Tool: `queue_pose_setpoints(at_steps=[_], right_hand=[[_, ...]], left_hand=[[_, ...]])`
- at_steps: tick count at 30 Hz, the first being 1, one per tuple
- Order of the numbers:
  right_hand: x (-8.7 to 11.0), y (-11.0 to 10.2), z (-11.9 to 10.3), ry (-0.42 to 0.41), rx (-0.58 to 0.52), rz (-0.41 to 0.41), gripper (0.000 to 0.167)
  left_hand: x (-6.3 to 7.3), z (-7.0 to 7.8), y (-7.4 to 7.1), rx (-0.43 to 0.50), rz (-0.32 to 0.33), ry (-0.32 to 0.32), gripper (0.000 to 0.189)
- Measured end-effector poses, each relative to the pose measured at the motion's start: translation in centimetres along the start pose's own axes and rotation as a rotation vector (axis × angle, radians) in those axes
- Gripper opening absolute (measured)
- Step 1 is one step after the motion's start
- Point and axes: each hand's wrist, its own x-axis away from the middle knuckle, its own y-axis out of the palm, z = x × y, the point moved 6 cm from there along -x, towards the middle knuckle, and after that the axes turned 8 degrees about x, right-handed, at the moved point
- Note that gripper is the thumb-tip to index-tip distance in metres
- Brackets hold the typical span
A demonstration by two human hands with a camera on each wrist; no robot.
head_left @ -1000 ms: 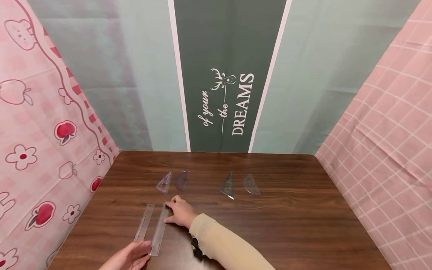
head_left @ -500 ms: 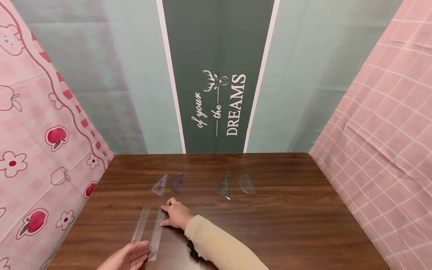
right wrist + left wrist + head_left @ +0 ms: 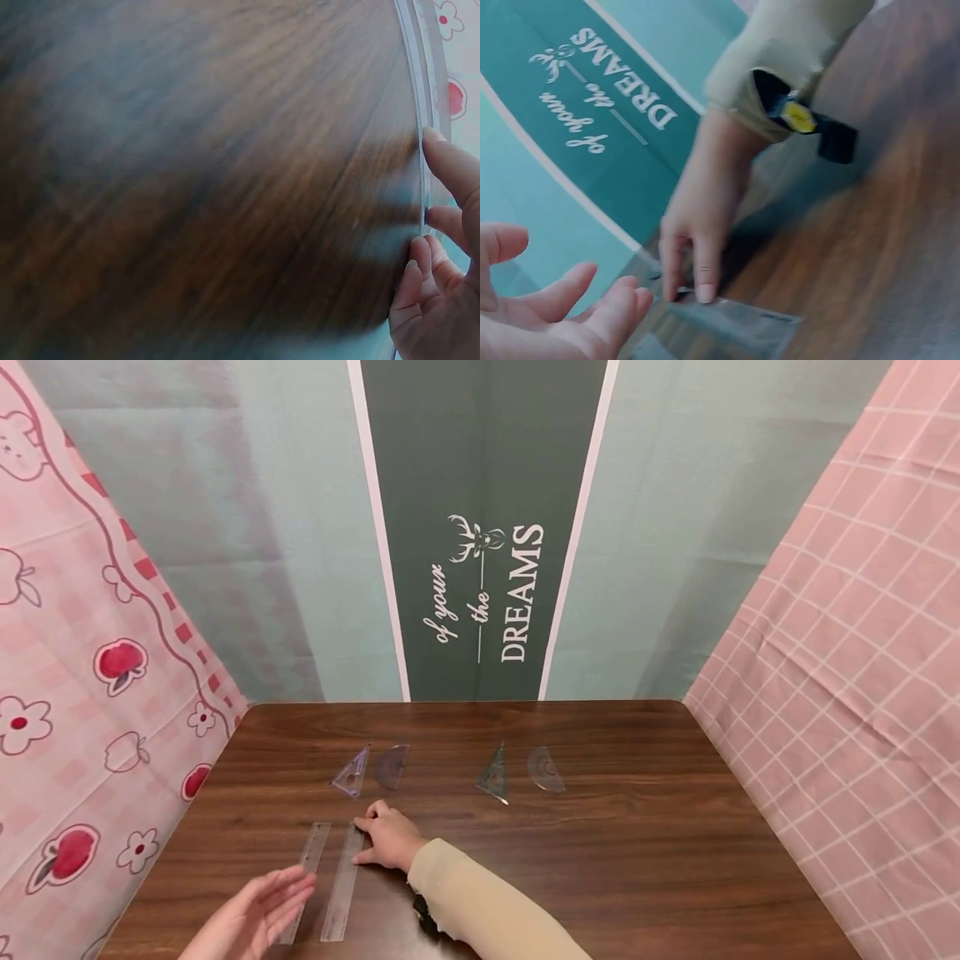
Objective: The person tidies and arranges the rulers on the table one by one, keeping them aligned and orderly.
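Two clear rulers lie side by side on the wooden table, both running away from me. At the far end of the right ruler, my right hand has its thumb and index finger on the edge. The right wrist view shows that thumb and finger against the ruler, the other fingers of the right hand curled. My left hand hovers over the near part of the left ruler, partly hiding it. Fingers of the left hand are loosely spread and hold nothing.
Farther back on the table lie a purple set square and a purple protractor. To their right are a dark clear set square and a clear protractor. Printed cloths surround the table's back and sides.
My left hand has come away from the right ruler's near end, moving left over the other ruler. My right hand stays at the right ruler's far end. The head view has shifted slightly.
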Motion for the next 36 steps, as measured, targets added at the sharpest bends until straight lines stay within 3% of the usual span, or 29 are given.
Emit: queue_pose_setpoints(at_steps=[4,8,12,19,24,30,36], right_hand=[[-0.1,0.1,0.0,-0.006,0.006,0.008,0.062],[-0.1,0.0,0.0,-0.007,-0.002,0.012,0.062],[-0.1,0.0,0.1,-0.008,-0.013,0.014,0.063],[0.3,0.2,0.0,-0.005,-0.019,0.016,0.062],[0.5,0.0,-0.1,-0.007,-0.027,0.028,0.061],[0.7,0.2,0.0,0.0,-0.074,0.013,0.063],[0.8,0.1,0.5,-0.022,-0.183,0.014,0.061]], left_hand=[[0.9,1.7,0.0,0.058,-0.088,0.089,0.065],[1.6,2.7,-0.4,0.104,-0.093,0.155,0.066],[1.7,2.9,-0.6,0.127,-0.081,0.171,0.065],[1.0,2.3,-1.1,0.115,-0.073,0.143,0.065],[0.1,2.0,-1.2,0.095,-0.035,0.14,0.063],[-1.2,1.3,-1.4,0.037,0.057,0.148,0.06],[-3.0,0.8,-1.1,-0.1,0.113,0.174,0.054]])
